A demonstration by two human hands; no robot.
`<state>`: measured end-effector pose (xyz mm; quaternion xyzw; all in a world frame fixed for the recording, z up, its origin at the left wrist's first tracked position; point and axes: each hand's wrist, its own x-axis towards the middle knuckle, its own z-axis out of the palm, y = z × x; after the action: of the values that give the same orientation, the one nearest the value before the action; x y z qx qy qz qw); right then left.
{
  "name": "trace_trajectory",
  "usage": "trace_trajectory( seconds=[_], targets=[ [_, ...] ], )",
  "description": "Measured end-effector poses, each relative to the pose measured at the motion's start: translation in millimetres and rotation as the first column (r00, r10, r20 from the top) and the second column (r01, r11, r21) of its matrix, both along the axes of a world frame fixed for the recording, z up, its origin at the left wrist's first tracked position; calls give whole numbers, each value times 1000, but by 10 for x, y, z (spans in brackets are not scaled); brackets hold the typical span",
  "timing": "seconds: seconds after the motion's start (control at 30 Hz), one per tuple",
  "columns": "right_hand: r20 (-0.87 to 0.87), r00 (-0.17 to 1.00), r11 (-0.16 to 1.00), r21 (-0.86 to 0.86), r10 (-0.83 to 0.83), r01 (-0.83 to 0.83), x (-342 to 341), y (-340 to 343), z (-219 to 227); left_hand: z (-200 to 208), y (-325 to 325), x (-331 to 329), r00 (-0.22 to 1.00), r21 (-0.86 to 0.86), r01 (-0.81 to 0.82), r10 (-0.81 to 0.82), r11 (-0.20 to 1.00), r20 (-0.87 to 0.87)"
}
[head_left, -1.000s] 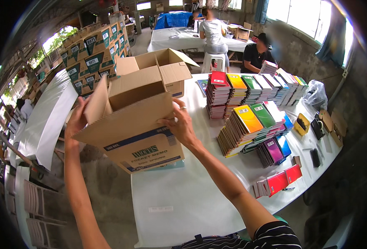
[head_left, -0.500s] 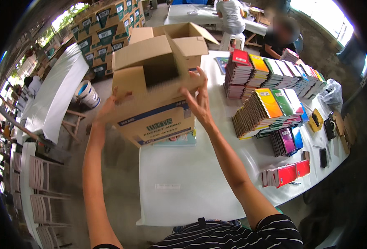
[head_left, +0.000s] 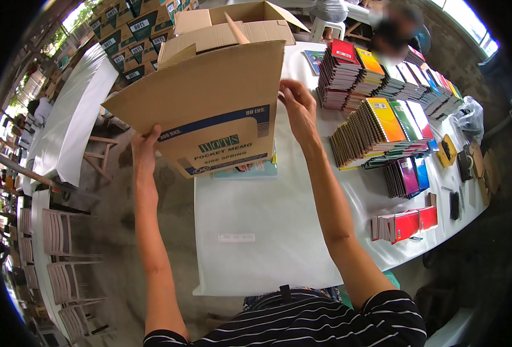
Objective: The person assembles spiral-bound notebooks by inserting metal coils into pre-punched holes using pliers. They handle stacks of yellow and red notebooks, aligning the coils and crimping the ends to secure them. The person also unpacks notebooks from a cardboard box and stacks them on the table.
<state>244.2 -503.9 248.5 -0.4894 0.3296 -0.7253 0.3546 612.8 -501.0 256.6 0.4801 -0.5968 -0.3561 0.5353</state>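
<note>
A brown cardboard box (head_left: 214, 141) with a blue band stands at the far left of the table, on top of a light-blue printed book or pad (head_left: 247, 169). Its near flap (head_left: 209, 78) stands up and hides the inside. My left hand (head_left: 145, 149) holds the box's left edge, thumb on the front face and fingers hidden behind. Curled at the right edge of the box is my right hand (head_left: 300, 110), its fingertips against the cardboard and partly out of sight.
Stacks of spiral notebooks (head_left: 363, 136) fill the table's right side, with red ones (head_left: 406, 225) nearer me. Another open carton (head_left: 244, 13) stands behind the box. Piled cartons (head_left: 137, 34) rise beyond it. A person (head_left: 395, 34) sits across the table. Chairs (head_left: 62, 231) line the left.
The near flap has swung up, covering the box's opening. My left hand has gone lower along the left edge, and my right hand has shifted from the top to the right edge, fingers more curled.
</note>
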Motion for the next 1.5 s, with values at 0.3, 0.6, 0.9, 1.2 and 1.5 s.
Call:
trace_trajectory(
  seconds=[0.3,0.6,0.9,1.2,1.5],
  targets=[
    [-889,109,849,458,445,264,-84,-516,-2059,-175,-146,489,980,-124,153,-166,980,-108],
    [-801,298,748,594,519,295,-286,48,-1956,-213,-45,223,985,-280,-3,-46,960,-168],
    [-521,853,574,696,-8,431,-1047,752,-1672,-346,-108,352,954,-226,-26,-43,974,-296],
    [-17,956,804,537,-293,256,-1060,-476,-1060,-189,-440,195,977,-341,172,-205,924,-62],
    [-723,639,868,111,-264,485,-924,-48,-1532,-175,-170,-97,976,-261,36,22,965,216]
  ],
)
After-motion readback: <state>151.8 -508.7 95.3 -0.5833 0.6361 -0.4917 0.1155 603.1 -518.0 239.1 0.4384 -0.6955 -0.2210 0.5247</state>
